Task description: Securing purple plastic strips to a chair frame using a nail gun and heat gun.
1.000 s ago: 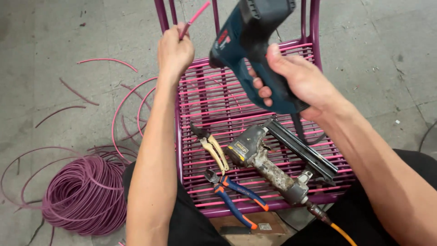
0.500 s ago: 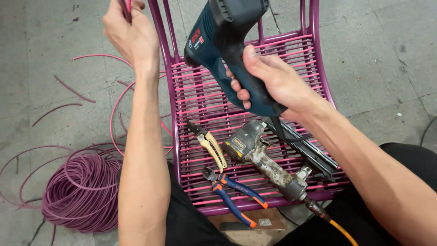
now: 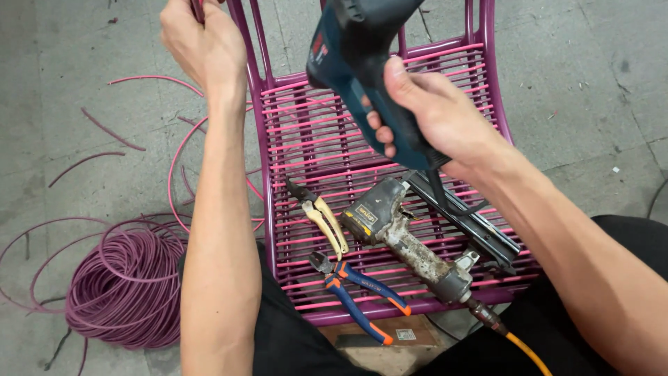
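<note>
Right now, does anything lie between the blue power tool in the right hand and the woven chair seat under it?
Nothing visible does. The right hand holds the blue power tool in the air above a bare stretch of the woven seat. The pneumatic nailer and both pliers lie lower on the seat, nearer the person.

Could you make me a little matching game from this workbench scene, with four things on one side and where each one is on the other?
Things:
1. dark blue power tool
2. yellow-handled cutters
3. coil of purple cord
4. blue and orange pliers

Places:
A. on the floor beside the chair frame
B. lying on the woven seat, nearest the person
C. held up in the right hand
D. lying on the seat beside the grimy air tool

Pairs: 1-C, 2-D, 3-A, 4-B
</note>
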